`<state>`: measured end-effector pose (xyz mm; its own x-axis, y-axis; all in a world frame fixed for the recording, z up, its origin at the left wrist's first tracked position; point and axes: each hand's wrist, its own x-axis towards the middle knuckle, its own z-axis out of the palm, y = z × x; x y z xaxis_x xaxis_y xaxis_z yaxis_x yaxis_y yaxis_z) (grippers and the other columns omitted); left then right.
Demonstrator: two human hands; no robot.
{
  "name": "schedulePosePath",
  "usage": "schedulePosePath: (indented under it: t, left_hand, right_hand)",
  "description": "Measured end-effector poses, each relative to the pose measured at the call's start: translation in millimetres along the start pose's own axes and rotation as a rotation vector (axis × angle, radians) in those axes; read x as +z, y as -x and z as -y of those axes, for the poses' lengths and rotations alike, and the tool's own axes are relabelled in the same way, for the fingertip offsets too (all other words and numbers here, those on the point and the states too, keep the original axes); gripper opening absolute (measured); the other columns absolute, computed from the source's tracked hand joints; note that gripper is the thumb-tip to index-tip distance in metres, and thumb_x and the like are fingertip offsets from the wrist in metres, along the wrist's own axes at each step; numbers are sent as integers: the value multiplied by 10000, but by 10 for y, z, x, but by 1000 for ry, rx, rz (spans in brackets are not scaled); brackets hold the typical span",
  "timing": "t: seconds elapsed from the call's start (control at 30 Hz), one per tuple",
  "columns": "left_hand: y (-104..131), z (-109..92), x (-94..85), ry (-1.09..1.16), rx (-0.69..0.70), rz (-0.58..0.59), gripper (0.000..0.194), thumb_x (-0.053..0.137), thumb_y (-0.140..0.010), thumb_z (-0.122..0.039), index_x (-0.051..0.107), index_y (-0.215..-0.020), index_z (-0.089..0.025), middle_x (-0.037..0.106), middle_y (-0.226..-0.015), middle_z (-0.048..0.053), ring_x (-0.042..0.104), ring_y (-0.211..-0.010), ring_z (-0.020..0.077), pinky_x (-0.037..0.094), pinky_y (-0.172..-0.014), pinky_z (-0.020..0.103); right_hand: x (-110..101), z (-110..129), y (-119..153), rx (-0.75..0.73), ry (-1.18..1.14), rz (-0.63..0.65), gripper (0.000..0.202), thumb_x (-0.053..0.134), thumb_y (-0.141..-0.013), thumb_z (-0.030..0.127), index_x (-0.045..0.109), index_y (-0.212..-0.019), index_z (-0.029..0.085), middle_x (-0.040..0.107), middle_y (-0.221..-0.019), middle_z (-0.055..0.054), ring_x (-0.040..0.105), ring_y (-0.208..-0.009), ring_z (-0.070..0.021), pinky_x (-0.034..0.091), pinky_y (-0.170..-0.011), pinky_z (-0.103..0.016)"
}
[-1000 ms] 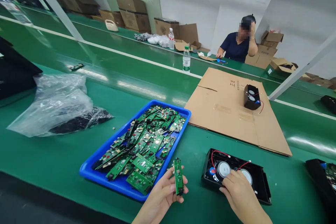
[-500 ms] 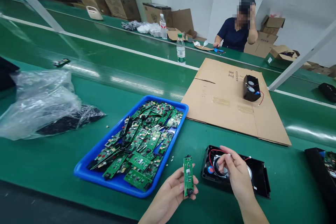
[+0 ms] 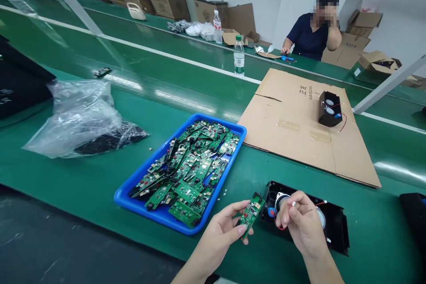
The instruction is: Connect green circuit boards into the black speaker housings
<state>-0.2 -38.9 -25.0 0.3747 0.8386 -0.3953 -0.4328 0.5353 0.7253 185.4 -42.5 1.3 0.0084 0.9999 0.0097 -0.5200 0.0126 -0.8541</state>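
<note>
My left hand [image 3: 228, 226] is closed on a green circuit board [image 3: 252, 214], its component side facing up, tilted beside the speaker case. My right hand [image 3: 304, 219] pinches a small white wire connector [image 3: 293, 203] between thumb and fingers; a red wire hangs below the fingers. Under that hand lies an open black speaker case [image 3: 337, 230] with round speakers and a blue part [image 3: 271, 211] inside. The hand hides part of the case. To the left, a blue tray [image 3: 124, 204] holds a heap of similar boards.
A flat cardboard sheet [image 3: 299, 146] carries another black speaker case [image 3: 328, 115]. Clear plastic bags [image 3: 86, 115] lie at left, and a water bottle [image 3: 238, 57] stands farther back. Across the bench sits a person [image 3: 309, 35], one hand raised to the head.
My left hand has turned the circuit board over, from its plainer side to its component side, and tilted it. My right hand keeps the connector, now beside the board. The view has shifted left.
</note>
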Motion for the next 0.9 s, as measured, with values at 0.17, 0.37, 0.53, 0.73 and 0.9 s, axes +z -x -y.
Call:
schedulePosePath:
  t: [0.17, 0.37, 0.53, 0.73, 0.9]
  left_hand:
    - [89, -72, -12, -152, 48, -24, 266, 758, -726, -314, 721, -977, -235, 637, -918, 46, 643, -653, 171, 534, -540, 275]
    - [139, -176, 52, -245, 160, -140, 182, 749, -689, -214, 706, -865, -191, 647, -826, 21, 573, -546, 108, 475, -498, 221]
    - [99, -166, 135, -122, 122, -49, 314, 847, -600, -283, 710, -862, -177, 669, -737, 20, 552, -501, 104, 474, -482, 225]
    - [-44, -137, 92, -71, 114, -39, 407, 891, -517, -379, 751, -840, -175, 693, -737, 27, 600, -642, 137, 503, -584, 202]
    - [-104, -211, 63, -43, 81, -26, 395, 888, -514, -399, 755, -819, -186, 729, -824, 58, 658, -838, 237, 527, -709, 270]
  right_hand:
    - [-49, 40, 69, 3, 241, 85, 142, 664, -854, 312, 707, -979, 260, 691, -748, -36, 589, -522, -114, 485, -470, -220]
    - [37, 124, 42, -140, 756, 78, 94, 594, -856, 216, 679, -817, 224, 665, -704, -15, 572, -586, -127, 459, -535, -230]
    - [167, 111, 30, -326, 965, 197, 137, 553, -852, 164, 662, -774, 197, 588, -615, 0, 525, -565, -124, 424, -516, -233]
    - [136, 97, 64, -372, 966, 219, 122, 555, -880, 160, 659, -835, 205, 642, -713, -13, 560, -643, -136, 455, -576, -250]
    - [120, 88, 59, -438, 1009, 229, 135, 545, -896, 136, 645, -832, 202, 627, -703, -1, 543, -635, -126, 451, -572, -242]
